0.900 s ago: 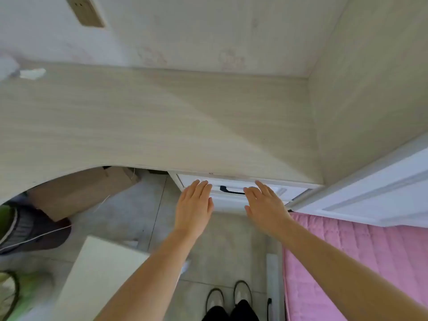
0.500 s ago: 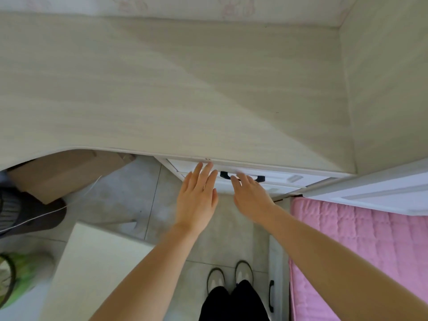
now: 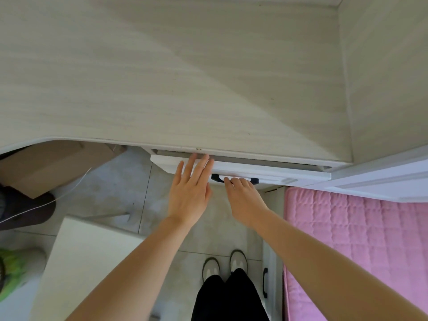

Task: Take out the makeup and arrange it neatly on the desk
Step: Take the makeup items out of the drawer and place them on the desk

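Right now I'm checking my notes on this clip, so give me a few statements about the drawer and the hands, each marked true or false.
1. The right hand curls its fingers round the dark drawer handle. True.
2. The white drawer is fully shut. False: a narrow gap shows behind its front.
3. The left hand grips the handle too. False: its fingers lie straight against the drawer front.
4. Makeup already stands on the desk. False: none shows.
5. A pink quilted mat lies to the right. True.
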